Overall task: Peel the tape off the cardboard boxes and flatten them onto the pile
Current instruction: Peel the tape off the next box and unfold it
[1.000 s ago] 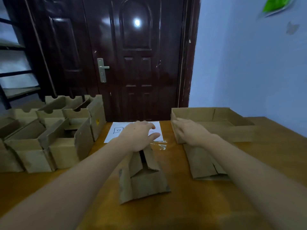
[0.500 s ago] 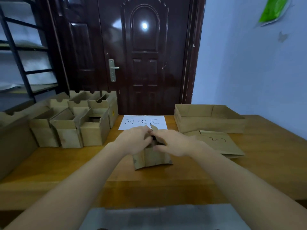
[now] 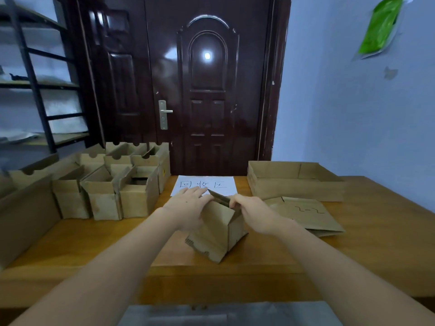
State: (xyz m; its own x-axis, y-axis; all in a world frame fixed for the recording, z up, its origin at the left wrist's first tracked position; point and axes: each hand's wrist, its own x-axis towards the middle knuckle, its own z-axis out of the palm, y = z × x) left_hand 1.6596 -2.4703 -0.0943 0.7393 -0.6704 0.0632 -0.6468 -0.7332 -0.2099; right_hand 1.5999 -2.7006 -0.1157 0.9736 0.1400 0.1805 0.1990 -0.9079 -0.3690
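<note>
A small brown cardboard box (image 3: 216, 234) stands tilted on the wooden table (image 3: 376, 250) in front of me, one corner pointing toward me. My left hand (image 3: 188, 205) holds its left side near the top. My right hand (image 3: 253, 211) grips its upper right edge, fingers curled over a raised flap. A flattened box (image 3: 306, 214) marked "2-2" lies flat to the right. I cannot make out any tape on the held box.
Several open small boxes (image 3: 103, 184) crowd the table's left side. A larger shallow open box (image 3: 294, 182) sits at the back right. A white sheet with handwriting (image 3: 204, 184) lies behind my hands. A dark door (image 3: 207, 90) stands beyond the table.
My right hand left the flattened box on the right and joined the left on the small box. The box has turned and tilted up on the table. The camera pulled back.
</note>
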